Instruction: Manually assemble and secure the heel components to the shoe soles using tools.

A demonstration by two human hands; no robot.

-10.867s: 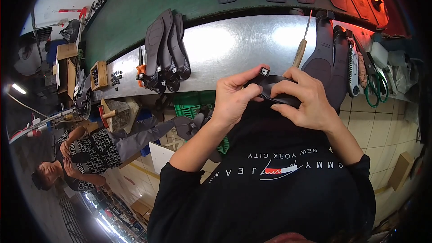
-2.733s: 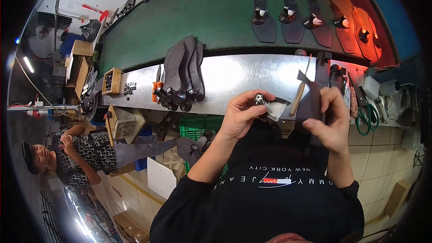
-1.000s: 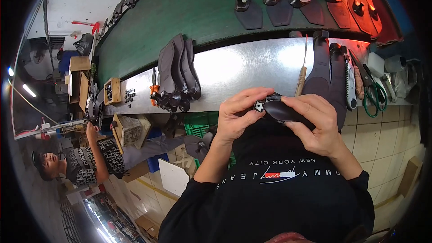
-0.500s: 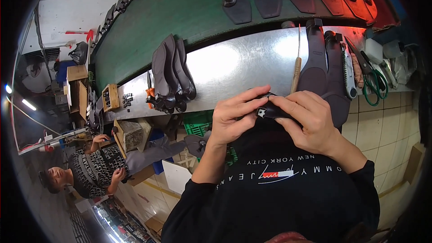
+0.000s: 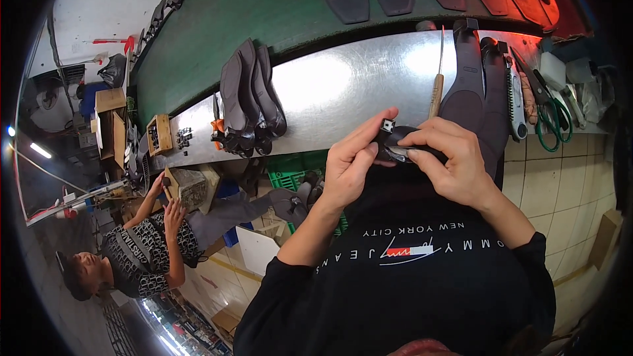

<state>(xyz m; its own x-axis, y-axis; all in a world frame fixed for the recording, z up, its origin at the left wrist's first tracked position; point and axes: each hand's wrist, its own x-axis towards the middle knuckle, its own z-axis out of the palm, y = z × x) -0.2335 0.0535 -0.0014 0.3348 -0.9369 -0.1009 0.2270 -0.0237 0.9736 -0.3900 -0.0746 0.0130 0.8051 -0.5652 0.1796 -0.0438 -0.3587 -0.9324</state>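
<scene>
Two hands grip one small dark shoe part [image 5: 403, 145] at frame centre. Left hand [image 5: 349, 168] pinches its left end; right hand [image 5: 455, 165] clamps its right end, below the wooden-handled awl [image 5: 436, 86].

both hands [image 5: 402, 161] pinch dark shoe piece [image 5: 401, 137].

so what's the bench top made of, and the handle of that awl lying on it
The bench top looks like bare sheet metal, probably steel or aluminium: silvery, brushed, with bright glare patches. The awl handle looks like light wood, tan and matt, with a thin metal spike above it.
</scene>
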